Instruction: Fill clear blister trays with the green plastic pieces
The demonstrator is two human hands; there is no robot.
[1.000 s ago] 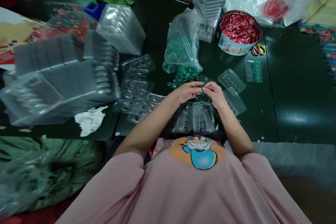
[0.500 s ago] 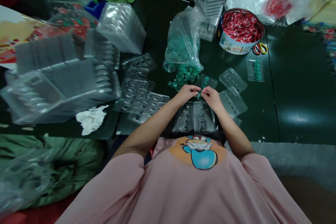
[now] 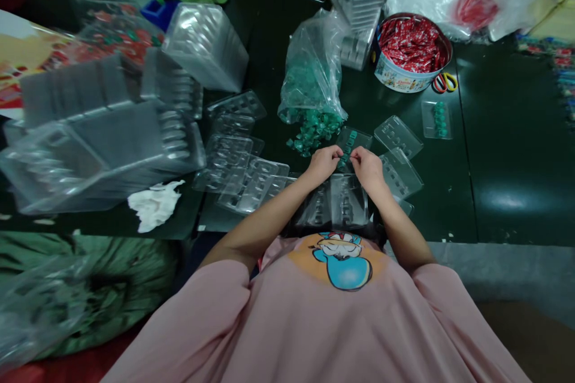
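A green candy (image 3: 344, 159) sits pinched between both hands above the counter's (image 3: 494, 149) near edge. Left hand (image 3: 322, 163) closes a narrow grip on its left end, right hand (image 3: 367, 166) on its right end, so its long axis runs crosswise, over a clear blister tray (image 3: 341, 203).

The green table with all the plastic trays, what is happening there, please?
A person in a pink shirt sits at the dark green table. The left hand and the right hand together pinch a small green wrapped piece above a clear blister tray. Behind them lie loose green pieces spilling from a clear bag, and a round tin of red packets.
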